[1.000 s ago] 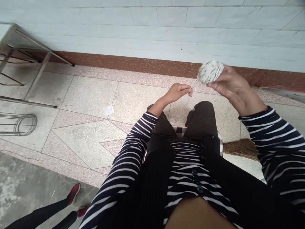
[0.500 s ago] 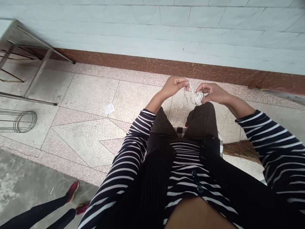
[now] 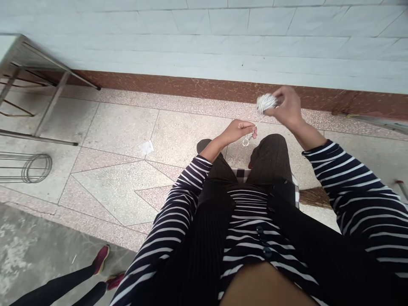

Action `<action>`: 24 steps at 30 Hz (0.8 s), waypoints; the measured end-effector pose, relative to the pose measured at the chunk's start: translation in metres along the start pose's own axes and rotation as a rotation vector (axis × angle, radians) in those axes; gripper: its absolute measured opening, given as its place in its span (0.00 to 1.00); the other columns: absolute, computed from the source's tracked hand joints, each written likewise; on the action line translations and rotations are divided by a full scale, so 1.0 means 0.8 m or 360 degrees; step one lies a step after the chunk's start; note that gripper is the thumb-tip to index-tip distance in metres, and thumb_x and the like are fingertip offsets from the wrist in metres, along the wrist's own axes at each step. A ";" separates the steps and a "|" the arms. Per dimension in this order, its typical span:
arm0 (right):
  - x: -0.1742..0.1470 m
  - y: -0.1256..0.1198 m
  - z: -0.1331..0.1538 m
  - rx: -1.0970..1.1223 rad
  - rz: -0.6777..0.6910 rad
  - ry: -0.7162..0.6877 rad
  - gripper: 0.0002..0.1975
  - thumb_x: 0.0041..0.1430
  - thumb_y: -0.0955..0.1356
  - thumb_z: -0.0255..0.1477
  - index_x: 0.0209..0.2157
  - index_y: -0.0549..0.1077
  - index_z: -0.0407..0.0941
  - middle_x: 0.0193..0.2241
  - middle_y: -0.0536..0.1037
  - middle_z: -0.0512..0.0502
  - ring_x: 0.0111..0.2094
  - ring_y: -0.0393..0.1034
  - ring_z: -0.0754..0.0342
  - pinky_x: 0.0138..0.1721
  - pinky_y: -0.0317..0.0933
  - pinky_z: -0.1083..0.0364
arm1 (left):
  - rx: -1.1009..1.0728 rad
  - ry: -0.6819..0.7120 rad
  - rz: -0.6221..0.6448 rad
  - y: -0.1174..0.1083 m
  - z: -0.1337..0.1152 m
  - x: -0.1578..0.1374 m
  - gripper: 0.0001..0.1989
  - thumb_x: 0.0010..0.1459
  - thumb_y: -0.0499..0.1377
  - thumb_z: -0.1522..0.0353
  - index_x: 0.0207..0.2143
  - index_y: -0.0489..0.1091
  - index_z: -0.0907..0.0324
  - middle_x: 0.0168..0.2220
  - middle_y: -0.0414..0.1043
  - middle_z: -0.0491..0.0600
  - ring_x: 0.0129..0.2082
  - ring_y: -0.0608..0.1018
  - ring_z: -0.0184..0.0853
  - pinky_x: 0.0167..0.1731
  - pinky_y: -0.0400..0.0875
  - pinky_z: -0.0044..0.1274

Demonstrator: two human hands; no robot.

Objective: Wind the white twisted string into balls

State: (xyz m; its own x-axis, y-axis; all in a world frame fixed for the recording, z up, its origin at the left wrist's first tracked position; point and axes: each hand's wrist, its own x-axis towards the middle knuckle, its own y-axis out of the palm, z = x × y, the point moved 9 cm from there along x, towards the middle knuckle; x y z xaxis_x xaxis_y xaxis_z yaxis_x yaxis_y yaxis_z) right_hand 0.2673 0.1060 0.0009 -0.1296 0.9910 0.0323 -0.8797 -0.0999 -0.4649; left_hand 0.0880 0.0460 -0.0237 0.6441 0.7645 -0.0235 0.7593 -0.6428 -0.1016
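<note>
The ball of white cord (image 3: 266, 103) is held up in front of the person, beyond the knees and over the strip of floor by the wall. The right hand (image 3: 288, 106) grips it from its right side, thumb below and fingers above, so it lies directly at those fingertips. From the left hand (image 3: 237, 131) it lies forward and to the right, a short gap away; the right hand is plainly the nearer. The ball is roundish and shows no clear long axis. The left hand has thumb and fingers pinched together on a small looped tail of cord (image 3: 246, 139), which dangles over the gap between the knees; whether a strand runs from there to the ball cannot be told.

The ball looks compact, off-white with darker grooves between its windings, and somewhat blurred. Farther out, a straw broom (image 3: 315, 197) lies to the person's right, a white scrap (image 3: 146, 148) rests on the terrazzo floor (image 3: 124, 121) to the left, and beyond it are a wire frame (image 3: 36, 168) and a metal-legged table (image 3: 56, 102)
</note>
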 end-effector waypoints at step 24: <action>-0.081 0.092 -0.021 0.0825 0.1143 0.0650 0.25 0.39 0.79 0.24 0.43 0.81 0.48 0.39 0.84 0.46 0.30 0.80 0.50 0.25 0.76 0.54 | -0.0074 -0.0163 0.0109 -0.026 -0.001 -0.008 0.18 0.60 0.74 0.53 0.32 0.83 0.60 0.29 0.83 0.50 0.34 0.83 0.33 0.44 0.76 0.26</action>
State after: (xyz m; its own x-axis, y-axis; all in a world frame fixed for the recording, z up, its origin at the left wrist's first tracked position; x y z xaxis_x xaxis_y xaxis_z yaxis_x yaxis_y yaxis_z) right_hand 0.2186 0.0361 -0.0500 -0.6309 0.6235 -0.4617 -0.7581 -0.6220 0.1959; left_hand 0.0686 0.0546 -0.0204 0.6837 0.7180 -0.1304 0.7187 -0.6935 -0.0501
